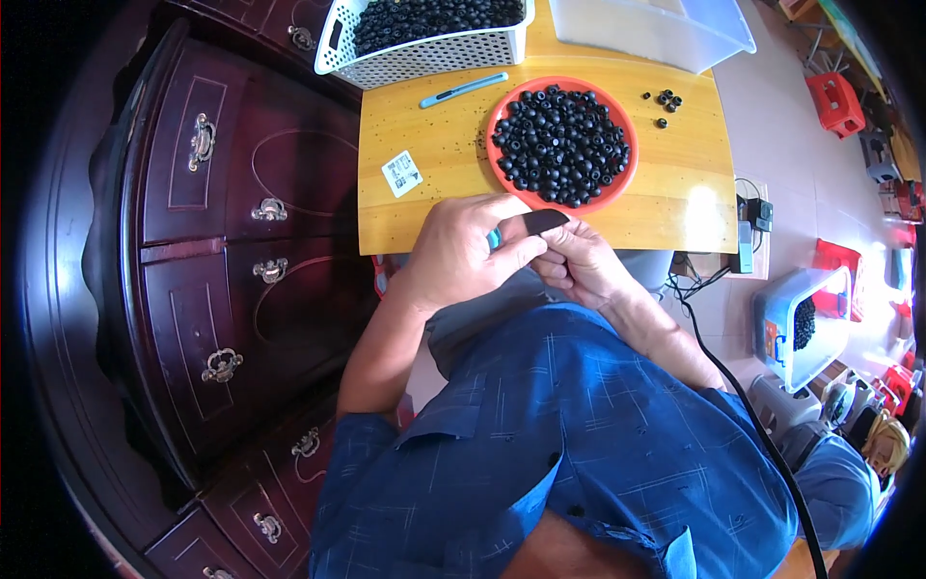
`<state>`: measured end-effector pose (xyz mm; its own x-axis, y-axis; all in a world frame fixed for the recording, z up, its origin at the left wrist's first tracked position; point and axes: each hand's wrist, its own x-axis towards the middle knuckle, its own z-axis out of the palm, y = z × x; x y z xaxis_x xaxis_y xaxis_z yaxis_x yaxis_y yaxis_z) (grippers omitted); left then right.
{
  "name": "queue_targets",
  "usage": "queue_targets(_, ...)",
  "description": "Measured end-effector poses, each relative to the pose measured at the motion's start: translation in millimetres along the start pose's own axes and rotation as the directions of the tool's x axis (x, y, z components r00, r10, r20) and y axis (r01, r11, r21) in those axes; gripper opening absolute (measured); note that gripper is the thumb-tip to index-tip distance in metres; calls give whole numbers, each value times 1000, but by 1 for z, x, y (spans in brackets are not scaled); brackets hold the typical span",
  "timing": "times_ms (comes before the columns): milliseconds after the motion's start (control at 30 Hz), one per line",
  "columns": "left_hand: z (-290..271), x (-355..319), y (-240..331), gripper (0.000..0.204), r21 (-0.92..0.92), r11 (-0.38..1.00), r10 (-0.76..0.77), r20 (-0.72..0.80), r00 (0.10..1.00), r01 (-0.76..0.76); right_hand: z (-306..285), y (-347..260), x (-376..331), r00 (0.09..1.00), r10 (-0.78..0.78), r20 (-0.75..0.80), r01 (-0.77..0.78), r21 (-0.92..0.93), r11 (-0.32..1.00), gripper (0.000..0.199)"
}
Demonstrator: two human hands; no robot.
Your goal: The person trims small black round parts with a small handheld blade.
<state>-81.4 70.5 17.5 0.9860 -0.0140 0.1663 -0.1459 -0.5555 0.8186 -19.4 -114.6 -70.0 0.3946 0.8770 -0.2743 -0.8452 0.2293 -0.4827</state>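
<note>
While I sit at the low wooden table (pixel 675 207), the dark carved cabinet (pixel 212 251) with its brass handles fills everything on my left. At the far edge of the tabletop stands a white perforated basket (pixel 424 53) heaped with small black rings, and beside it, to the right, a clear plastic tub (pixel 666 34). Nearer me is the round orange tray (pixel 502 116), piled with the same black rings (pixel 564 145). A blue pen-like tool (pixel 463 90) lies between basket and tray, a small white label (pixel 402 173) sits on the wood to the left, and a few loose rings (pixel 667 100) lie well to the right of the tray.

Both my hands meet at the near edge of the table, just below the tray. My left hand (pixel 461 253) is curled, thumb pressing across toward the right, and something blue (pixel 494 238) peeks out between its fingers; I cannot make out what it is. My right hand (pixel 579 262) is closed in a pinch on a small flat black piece (pixel 543 221), whose long axis runs left to right, its free end poking up toward the tray. The piece lies between both thumbs, the left hand touching it from the left, so the two are about equally near. The rings on the tray lie straight ahead, just beyond my fingertips.
</note>
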Motion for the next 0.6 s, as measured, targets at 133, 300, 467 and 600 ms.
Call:
queue_targets(133, -27, 13, -12, 20, 9, 980, -198, 173, 965, 200, -3, -3, 2, 987, 141, -73, -134, 91, 987, 38)
queue_targets(300, -70, 60, -41, 37, 204, 960, -161, -153, 975, 191, -11, -5, 0, 979, 204, -21, -184, 348, 919, 37)
queue_targets(467, -77, 88, -30, 55, 380, 923, 131, -456, 880, 59, -3, -14, -3, 990, 138, -25, -109, 478, 872, 36)
queue_targets(600, -34, 48, -2, 31, 142, 989, -26, -114, 993, 43, -16, -14, -1, 995, -41, 91, -24, 619, 785, 48)
